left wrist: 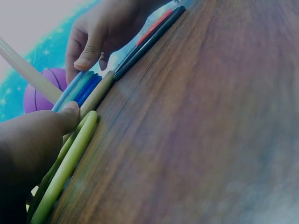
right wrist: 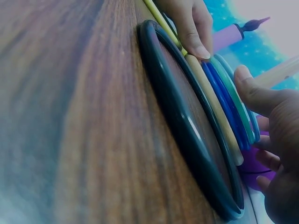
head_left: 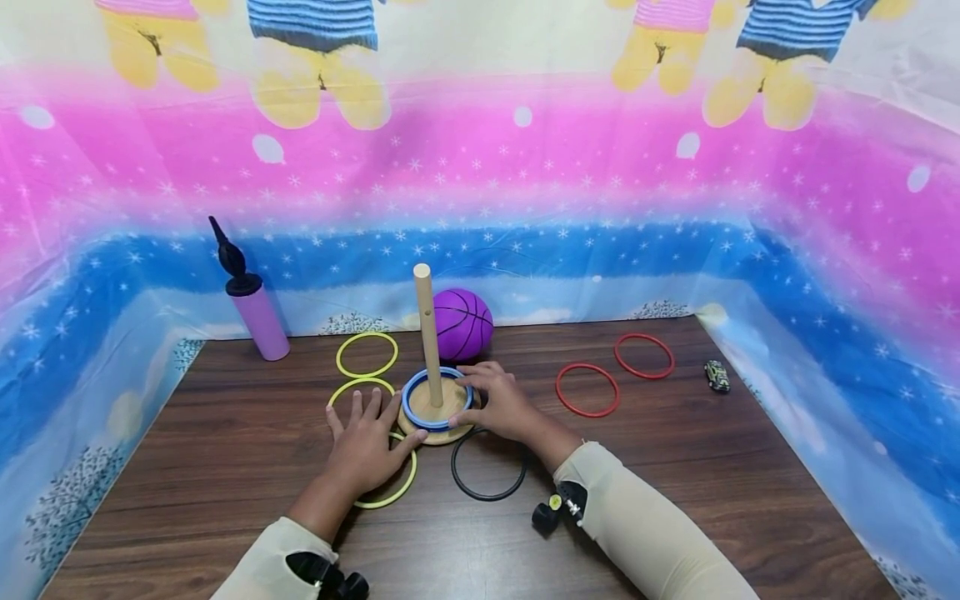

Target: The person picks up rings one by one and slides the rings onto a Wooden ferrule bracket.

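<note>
Nearest you on the brown wood-grain table (head_left: 675,500), the black plastic ring (head_left: 488,467) lies flat, tucked just under the near-right edge of the round wooden base (head_left: 442,435); leave it be. Your left hand (head_left: 367,446) rests flat with fingers spread, over a yellow-green plastic ring (head_left: 397,492), its thumb against the base's left edge: press there so the base cannot slide. Your right hand (head_left: 501,404) sits at the right edge, fingers lightly curled, fingertips on the stacked blue plastic rings (head_left: 437,398), which lie around the upright wooden peg (head_left: 428,333) and on the base. I judge the rings need levelling, so push down evenly rather than on one side, and keep your knuckles off the peg. Two red plastic rings (head_left: 587,389) lie well apart to the right. Farther off, a purple toy basketball (head_left: 463,323) sits behind the peg and a purple hand pump (head_left: 255,308) stands far left.
</note>
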Demonstrator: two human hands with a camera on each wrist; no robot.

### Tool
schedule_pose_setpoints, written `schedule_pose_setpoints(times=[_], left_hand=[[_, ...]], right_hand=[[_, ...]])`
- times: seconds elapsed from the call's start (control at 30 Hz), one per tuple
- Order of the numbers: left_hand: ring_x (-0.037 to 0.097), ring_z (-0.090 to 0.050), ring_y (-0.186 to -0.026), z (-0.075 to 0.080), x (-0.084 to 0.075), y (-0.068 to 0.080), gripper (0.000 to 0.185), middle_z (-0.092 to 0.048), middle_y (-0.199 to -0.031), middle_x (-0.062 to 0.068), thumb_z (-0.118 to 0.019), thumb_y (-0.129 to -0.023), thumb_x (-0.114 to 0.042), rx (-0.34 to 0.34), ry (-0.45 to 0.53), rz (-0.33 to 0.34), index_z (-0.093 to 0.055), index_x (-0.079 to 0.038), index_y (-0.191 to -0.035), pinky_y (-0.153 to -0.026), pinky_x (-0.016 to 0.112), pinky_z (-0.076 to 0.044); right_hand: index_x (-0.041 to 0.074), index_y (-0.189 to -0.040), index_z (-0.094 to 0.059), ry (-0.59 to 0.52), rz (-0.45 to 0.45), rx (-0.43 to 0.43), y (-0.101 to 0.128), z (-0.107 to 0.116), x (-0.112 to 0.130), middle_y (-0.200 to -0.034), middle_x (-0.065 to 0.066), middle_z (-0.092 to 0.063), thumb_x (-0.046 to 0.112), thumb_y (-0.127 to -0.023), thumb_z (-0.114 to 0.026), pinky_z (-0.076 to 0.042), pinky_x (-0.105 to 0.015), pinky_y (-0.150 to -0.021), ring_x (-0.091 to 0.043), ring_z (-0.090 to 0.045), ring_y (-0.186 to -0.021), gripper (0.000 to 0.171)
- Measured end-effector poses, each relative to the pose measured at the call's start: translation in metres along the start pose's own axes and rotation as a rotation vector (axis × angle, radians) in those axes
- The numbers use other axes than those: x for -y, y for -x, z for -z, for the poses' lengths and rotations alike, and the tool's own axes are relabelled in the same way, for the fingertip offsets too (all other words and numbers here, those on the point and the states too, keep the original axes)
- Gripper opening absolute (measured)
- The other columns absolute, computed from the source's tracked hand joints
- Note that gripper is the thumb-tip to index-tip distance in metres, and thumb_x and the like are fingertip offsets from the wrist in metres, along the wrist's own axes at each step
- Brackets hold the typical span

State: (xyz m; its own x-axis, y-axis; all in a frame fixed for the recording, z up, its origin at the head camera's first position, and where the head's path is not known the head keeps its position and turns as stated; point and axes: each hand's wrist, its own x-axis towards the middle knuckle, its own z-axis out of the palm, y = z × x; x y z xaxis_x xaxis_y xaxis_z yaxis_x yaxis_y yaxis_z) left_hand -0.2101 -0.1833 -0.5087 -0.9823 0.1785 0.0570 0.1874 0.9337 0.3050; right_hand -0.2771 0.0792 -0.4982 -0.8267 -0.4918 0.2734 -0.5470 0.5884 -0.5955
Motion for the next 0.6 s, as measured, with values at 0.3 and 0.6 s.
schedule_pose_setpoints(times=[0.3,0.6], left_hand=[[0.061,-0.012,-0.165,0.0003,-0.0008,0.0002,0.088,-0.029,-0.177,0.03,-0.056,-0.106,-0.069,0.0,0.005,0.008,-0.037,-0.013,-0.172,-0.122,0.091,0.002],[0.061,-0.012,-0.165,0.0,-0.0016,0.0,0.088,-0.028,-0.177,0.03,-0.058,-0.105,-0.068,-0.015,0.022,0.007,-0.039,-0.013,-0.171,-0.121,0.091,0.002]], right_hand=[[0.004,-0.139,-0.074,-0.013,0.011,-0.004,0.0005,-0.0005,-0.0026,-0.159,-0.016,-0.062,0.033,-0.082,-0.098,-0.035,-0.075,-0.121,-0.039,-0.051,-0.149,0.068],[0.003,-0.137,-0.075,-0.013,0.034,-0.043,0.0057,0.0051,-0.0012,-0.157,-0.016,-0.064,0.033,-0.082,-0.098,-0.038,-0.075,-0.119,-0.039,-0.053,-0.147,0.066]])
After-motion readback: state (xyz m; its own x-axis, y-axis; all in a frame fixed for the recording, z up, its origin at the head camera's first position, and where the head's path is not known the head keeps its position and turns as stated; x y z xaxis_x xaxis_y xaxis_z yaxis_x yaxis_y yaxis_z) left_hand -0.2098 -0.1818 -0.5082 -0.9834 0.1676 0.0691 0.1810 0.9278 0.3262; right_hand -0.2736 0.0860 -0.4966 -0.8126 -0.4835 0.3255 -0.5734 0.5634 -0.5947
